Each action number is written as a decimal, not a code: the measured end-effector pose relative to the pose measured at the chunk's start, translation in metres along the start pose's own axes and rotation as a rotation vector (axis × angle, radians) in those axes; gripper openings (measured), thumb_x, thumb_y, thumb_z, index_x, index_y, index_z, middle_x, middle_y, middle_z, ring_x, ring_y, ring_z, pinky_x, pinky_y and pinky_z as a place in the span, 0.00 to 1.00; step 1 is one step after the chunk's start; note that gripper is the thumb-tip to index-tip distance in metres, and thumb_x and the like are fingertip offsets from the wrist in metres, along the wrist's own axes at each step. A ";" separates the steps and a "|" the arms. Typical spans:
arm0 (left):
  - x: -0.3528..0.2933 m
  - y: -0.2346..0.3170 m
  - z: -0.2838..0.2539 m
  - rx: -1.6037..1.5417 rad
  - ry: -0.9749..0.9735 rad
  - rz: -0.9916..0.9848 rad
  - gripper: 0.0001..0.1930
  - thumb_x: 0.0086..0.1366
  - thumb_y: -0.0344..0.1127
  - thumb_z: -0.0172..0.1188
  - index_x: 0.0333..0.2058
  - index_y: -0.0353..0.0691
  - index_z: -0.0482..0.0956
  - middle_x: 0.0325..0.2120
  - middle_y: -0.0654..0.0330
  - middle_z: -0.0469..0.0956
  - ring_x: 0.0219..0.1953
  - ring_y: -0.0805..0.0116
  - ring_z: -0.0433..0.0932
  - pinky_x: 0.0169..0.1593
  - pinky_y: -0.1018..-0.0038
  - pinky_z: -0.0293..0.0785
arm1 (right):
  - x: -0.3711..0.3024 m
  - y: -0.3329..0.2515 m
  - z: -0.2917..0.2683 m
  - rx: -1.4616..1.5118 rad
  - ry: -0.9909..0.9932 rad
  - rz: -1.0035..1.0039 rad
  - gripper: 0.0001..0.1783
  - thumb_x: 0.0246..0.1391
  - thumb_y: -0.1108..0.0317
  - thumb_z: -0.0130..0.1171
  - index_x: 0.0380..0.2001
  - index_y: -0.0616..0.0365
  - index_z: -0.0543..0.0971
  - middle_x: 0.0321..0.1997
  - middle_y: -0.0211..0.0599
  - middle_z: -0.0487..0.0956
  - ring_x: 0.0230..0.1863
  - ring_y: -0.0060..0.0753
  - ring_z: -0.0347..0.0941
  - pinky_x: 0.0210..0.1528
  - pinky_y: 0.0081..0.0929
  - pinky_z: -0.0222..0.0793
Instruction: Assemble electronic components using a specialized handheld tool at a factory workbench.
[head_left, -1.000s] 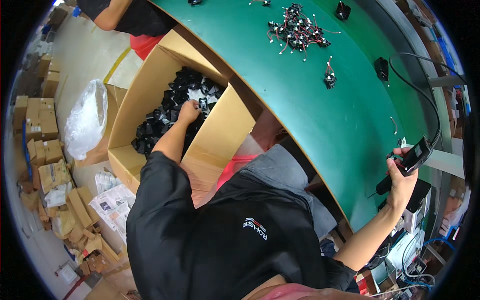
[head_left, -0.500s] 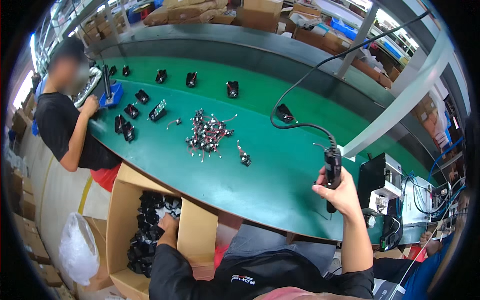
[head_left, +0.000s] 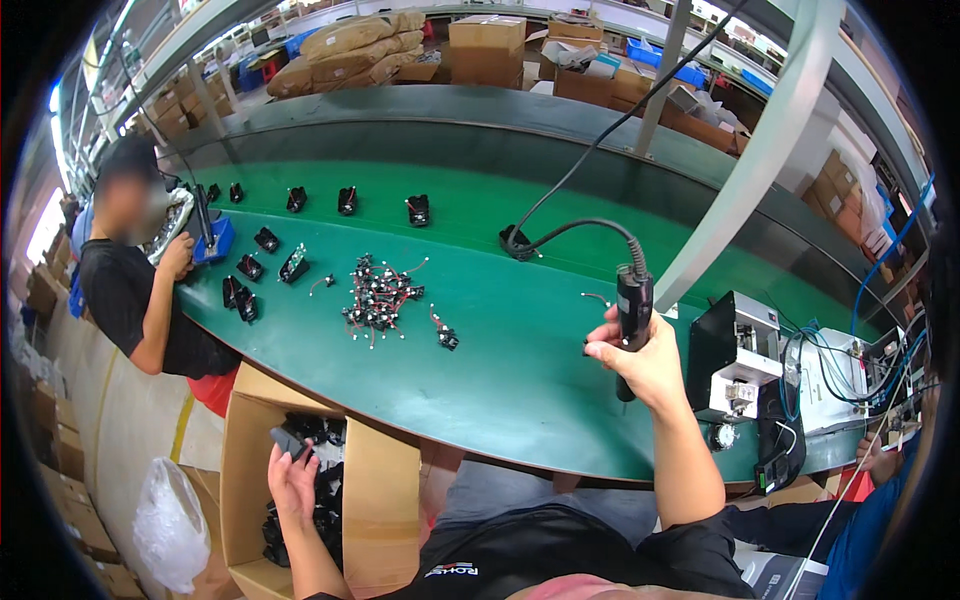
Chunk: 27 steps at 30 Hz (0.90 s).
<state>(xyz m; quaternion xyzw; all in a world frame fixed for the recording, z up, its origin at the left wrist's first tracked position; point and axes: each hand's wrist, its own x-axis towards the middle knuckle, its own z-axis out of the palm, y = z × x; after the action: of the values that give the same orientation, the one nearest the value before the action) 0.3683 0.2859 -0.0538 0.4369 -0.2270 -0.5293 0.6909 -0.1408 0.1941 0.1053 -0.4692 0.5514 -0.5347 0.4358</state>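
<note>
My left hand (head_left: 291,486) is raised over an open cardboard carton (head_left: 385,490), its fingers closed on a small black plastic housing (head_left: 290,441). More black plastic pieces (head_left: 328,515) fill the carton. Above the bench's right part, my right hand (head_left: 652,362) grips a black electric screwdriver (head_left: 634,305), bit downward, with a thick cable at its top. A tiny dark piece shows at that hand's fingertips, too small to name. Beyond them a short red wire (head_left: 595,298) shows; I cannot tell what it joins. A pile of small wired parts (head_left: 380,298) sits mid-bench.
Several black assemblies (head_left: 418,209) stand along the green bench (head_left: 520,400). A co-worker (head_left: 125,290) is at the left by a blue bin (head_left: 214,240). A white post (head_left: 755,165) slants on the right, near a black-and-silver device (head_left: 735,355). Another person's hand (head_left: 880,457) shows far right.
My left hand has come up out of the black pieces, now with one housing in it. My right hand still holds the screwdriver, slightly higher over the bench. The whole view has shifted.
</note>
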 end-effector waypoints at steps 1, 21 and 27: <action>-0.004 0.006 0.032 -0.117 -0.134 -0.045 0.30 0.66 0.32 0.55 0.65 0.34 0.59 0.53 0.51 0.74 0.54 0.55 0.77 0.47 0.67 0.81 | 0.002 0.001 -0.004 -0.002 0.005 -0.019 0.26 0.43 0.78 0.73 0.46 0.64 0.73 0.34 0.39 0.83 0.34 0.24 0.79 0.36 0.21 0.75; 0.056 -0.154 0.412 -0.093 -1.008 -0.743 0.28 0.71 0.49 0.55 0.61 0.36 0.67 0.45 0.56 0.75 0.39 0.62 0.79 0.40 0.69 0.78 | 0.021 0.025 -0.060 0.295 0.274 -0.082 0.23 0.47 0.79 0.69 0.47 0.63 0.72 0.40 0.45 0.83 0.38 0.29 0.80 0.34 0.24 0.78; 0.029 -0.148 0.409 0.180 -1.023 -0.527 0.33 0.63 0.45 0.68 0.62 0.38 0.66 0.43 0.60 0.74 0.39 0.71 0.75 0.39 0.75 0.72 | 0.025 0.022 -0.059 0.269 0.262 -0.084 0.21 0.46 0.79 0.70 0.43 0.64 0.73 0.37 0.43 0.83 0.36 0.27 0.80 0.34 0.23 0.77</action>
<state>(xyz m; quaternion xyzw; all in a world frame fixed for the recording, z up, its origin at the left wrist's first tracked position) -0.0185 0.1018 0.0274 0.2244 -0.4596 -0.8058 0.2986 -0.2041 0.1801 0.0871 -0.3558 0.5067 -0.6779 0.3965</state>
